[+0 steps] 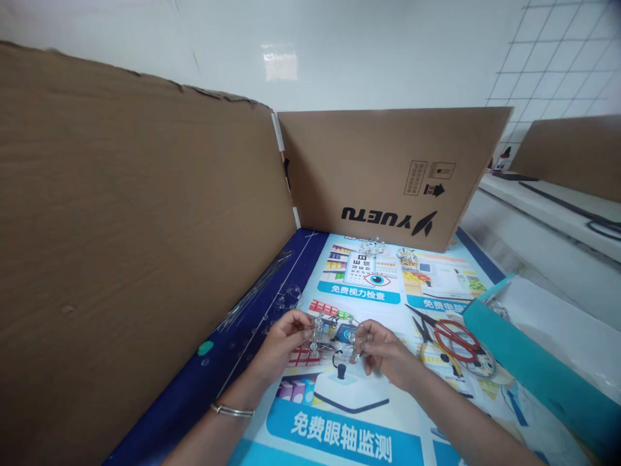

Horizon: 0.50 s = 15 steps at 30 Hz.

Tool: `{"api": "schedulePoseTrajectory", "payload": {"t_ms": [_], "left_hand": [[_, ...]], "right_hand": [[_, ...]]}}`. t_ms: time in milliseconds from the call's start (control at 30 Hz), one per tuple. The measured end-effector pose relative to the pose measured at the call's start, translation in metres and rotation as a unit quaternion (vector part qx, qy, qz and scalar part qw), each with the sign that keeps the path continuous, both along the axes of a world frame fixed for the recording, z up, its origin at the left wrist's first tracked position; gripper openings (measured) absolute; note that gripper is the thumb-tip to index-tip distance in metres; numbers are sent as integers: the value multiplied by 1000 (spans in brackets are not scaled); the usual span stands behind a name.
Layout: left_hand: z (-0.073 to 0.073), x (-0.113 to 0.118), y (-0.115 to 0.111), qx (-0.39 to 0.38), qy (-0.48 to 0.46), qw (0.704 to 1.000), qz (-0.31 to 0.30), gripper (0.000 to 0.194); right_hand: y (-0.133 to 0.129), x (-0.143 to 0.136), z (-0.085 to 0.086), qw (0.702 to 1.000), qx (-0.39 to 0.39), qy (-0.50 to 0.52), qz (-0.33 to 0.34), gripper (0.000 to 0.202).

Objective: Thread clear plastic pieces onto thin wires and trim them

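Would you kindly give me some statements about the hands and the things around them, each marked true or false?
1. The left hand and right hand both hold clear beadwork. True.
2. A bracelet is worn on the right wrist. False: it is on the left wrist.
3. The red-handled scissors lie to the right of the hands. True.
4. The teal box stands to the left of the hands. False: it is on the right.
5. A cardboard panel with black print stands beyond the hands. True.
6. The right hand grips the scissors. False: its fingers are on the beadwork.
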<state>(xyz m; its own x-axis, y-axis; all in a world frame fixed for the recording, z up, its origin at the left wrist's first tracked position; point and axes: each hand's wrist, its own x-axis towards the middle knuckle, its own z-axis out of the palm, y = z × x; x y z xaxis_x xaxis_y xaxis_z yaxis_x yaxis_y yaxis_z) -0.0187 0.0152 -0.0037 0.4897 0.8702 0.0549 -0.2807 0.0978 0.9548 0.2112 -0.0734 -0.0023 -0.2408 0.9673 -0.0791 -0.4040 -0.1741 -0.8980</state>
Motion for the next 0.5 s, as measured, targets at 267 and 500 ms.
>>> {"api": "schedulePoseTrajectory", "payload": {"t_ms": [267, 500], "left_hand": [[-7, 1, 2, 3, 19, 1000, 12, 12], [-7, 6, 2, -18, 39, 999, 14, 13]], "right_hand": [[1, -1, -4, 1000, 9, -5, -16, 24], [1, 1, -7, 999, -30, -6, -41, 29]]}}
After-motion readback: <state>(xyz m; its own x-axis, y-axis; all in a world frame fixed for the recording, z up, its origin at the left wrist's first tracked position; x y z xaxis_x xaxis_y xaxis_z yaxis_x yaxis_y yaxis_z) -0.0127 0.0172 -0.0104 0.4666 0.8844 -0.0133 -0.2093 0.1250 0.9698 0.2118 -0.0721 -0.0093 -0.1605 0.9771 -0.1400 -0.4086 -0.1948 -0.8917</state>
